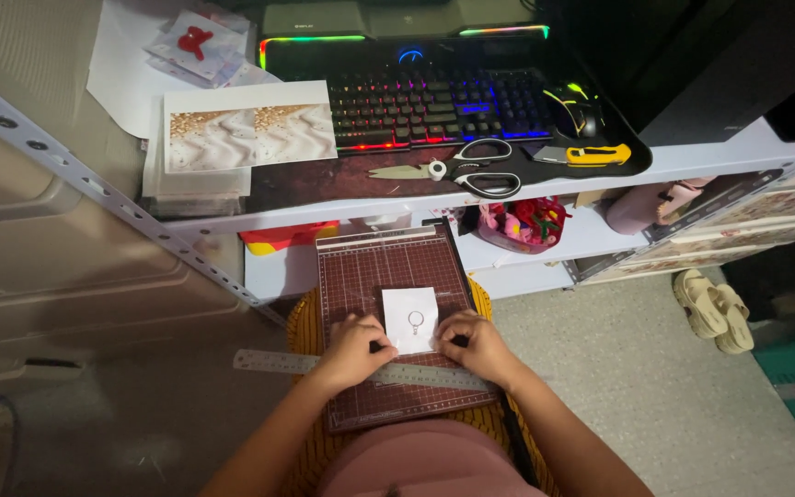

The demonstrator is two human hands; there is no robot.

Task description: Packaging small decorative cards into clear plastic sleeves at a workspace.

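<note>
Head view looks down at my lap in the lower middle of the frame, where a dark red cutting board (374, 276) with a grid lies on a yellow cushion (301, 317). My left hand (351, 350) and my right hand (478, 345) rest on the board, fingers curled and pressing down on either side of a small white card (409, 319) that carries a metal key ring (415, 319). Each grip is partly closed, fingertips touching the card's lower edges, with nothing lifted. A steel ruler (278, 363) lies across the board just below the card, under my hands, and sticks out to the left. Above, across the upper middle of the frame, a white surface (692, 158) carries scissors (462, 168), a yellow utility knife (591, 154), a lit keyboard (434, 103) and a printed sheet (248, 129) with a sand pattern. A pair of beige sandals (715, 308) sits on the floor at the right.
</note>
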